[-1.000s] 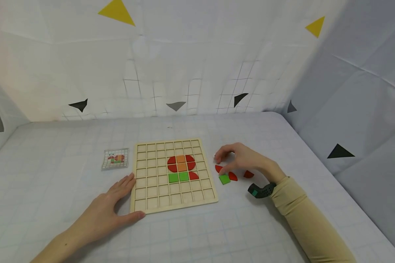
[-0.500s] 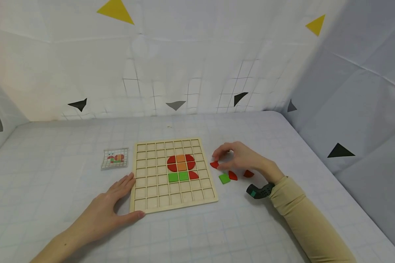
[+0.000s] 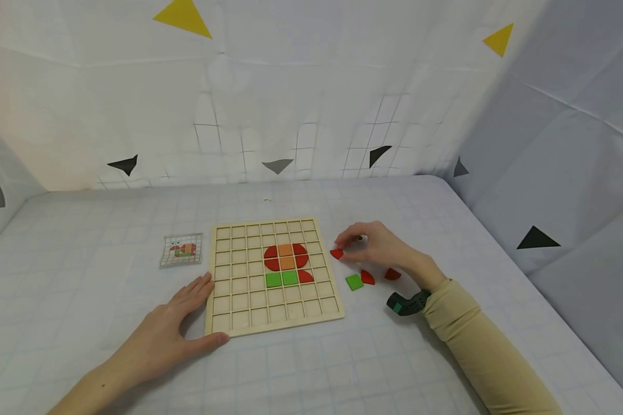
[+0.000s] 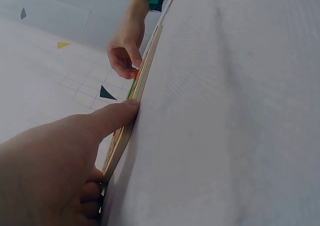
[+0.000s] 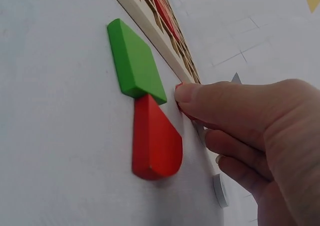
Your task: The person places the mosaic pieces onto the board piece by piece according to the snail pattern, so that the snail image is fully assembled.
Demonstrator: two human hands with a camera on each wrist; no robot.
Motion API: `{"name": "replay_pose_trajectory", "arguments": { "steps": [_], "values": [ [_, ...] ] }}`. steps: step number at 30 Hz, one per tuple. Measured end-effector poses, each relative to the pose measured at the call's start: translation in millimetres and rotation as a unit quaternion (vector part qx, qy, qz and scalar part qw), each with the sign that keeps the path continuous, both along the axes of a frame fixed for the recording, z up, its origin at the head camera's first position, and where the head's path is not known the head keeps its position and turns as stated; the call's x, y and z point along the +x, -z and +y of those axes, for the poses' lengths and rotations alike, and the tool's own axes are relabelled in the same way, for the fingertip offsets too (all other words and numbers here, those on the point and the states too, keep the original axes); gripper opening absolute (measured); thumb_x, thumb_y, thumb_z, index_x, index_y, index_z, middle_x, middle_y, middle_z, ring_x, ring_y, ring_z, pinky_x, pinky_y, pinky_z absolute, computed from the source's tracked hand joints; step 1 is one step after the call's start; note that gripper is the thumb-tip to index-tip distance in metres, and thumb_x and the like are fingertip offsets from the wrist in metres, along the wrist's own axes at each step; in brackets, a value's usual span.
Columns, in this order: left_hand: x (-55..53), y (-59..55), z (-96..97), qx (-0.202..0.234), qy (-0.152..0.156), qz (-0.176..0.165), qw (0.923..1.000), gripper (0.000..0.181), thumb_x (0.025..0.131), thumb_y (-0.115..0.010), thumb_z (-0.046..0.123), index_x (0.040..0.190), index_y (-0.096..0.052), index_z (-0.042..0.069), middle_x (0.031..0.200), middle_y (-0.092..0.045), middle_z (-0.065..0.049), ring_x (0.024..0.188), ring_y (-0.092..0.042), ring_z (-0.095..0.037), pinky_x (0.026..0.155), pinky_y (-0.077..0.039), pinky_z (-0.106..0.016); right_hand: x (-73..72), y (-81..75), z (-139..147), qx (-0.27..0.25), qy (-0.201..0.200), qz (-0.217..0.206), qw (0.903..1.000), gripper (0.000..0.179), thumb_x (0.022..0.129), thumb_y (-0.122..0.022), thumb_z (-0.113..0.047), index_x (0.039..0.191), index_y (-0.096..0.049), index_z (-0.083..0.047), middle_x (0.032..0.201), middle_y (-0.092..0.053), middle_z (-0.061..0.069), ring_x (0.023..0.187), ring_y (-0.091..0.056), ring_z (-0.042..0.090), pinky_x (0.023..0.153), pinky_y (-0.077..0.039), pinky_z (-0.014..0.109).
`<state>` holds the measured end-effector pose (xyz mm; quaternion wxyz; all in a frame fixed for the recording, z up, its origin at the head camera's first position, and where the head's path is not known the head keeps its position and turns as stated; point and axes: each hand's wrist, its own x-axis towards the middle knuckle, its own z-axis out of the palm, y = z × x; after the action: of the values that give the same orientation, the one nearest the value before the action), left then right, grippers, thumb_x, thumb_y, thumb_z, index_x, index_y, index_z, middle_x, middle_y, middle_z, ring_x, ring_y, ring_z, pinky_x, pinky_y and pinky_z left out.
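Red piece (image 3: 336, 253) sits pinched in the right hand (image 3: 376, 243) just beside the right edge of the board (image 3: 259, 316), whose left edge and near left corner the spread left hand (image 3: 161, 331) touches.

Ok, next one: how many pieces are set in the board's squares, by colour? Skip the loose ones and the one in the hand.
Red pieces: 5
Orange pieces: 2
Green pieces: 2
Total: 9

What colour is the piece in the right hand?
Red: the piece in the right hand shows best in the head view.
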<state>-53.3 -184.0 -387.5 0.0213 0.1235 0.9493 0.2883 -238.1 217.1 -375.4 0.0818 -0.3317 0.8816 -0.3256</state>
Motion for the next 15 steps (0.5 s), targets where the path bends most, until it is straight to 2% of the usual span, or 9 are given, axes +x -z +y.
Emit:
{"name": "replay_pose_trajectory", "arguments": {
  "steps": [8, 11, 15],
  "values": [
    [0.0, -0.3, 0.2, -0.001, -0.005, -0.005, 1.0000, 0.101, 0.077, -0.068, 0.074, 0.153, -0.041, 0.014, 0.162, -0.034, -0.001, 0.148, -0.032, -0.035, 0.108, -0.035, -0.065, 4.9, -6.5, -5.0, -0.040, 0.030, 0.023, 0.9985, 0.030, 0.083, -0.083, -0.019, 0.110, -0.073, -0.012, 0.100, -0.072, -0.004, 0.093, -0.062, 0.019, 0.086, -0.054, 0.044],
    [-0.3, -0.8, 0.4, -0.003, -0.007, -0.005, 1.0000, 0.101, 0.076, -0.068, 0.074, 0.154, -0.040, 0.015, 0.162, -0.034, -0.001, 0.147, -0.033, -0.035, 0.106, -0.036, -0.067, 11.0, -11.1, -14.7, -0.066, 0.022, 0.025, 0.9973, 0.031, 0.083, -0.083, -0.019, 0.111, -0.073, -0.010, 0.101, -0.073, -0.004, 0.095, -0.062, 0.021, 0.085, -0.053, 0.048],
    [-0.3, -1.3, 0.6, -0.002, -0.010, -0.006, 0.9999, 0.101, 0.076, -0.069, 0.074, 0.154, -0.040, 0.016, 0.162, -0.035, -0.001, 0.147, -0.033, -0.035, 0.106, -0.037, -0.067, 24.6, -15.4, -36.6, -0.079, -0.012, 0.037, 0.9961, 0.029, 0.082, -0.083, -0.017, 0.108, -0.073, -0.009, 0.101, -0.073, -0.006, 0.094, -0.062, 0.023, 0.085, -0.053, 0.049]
  ]
}}
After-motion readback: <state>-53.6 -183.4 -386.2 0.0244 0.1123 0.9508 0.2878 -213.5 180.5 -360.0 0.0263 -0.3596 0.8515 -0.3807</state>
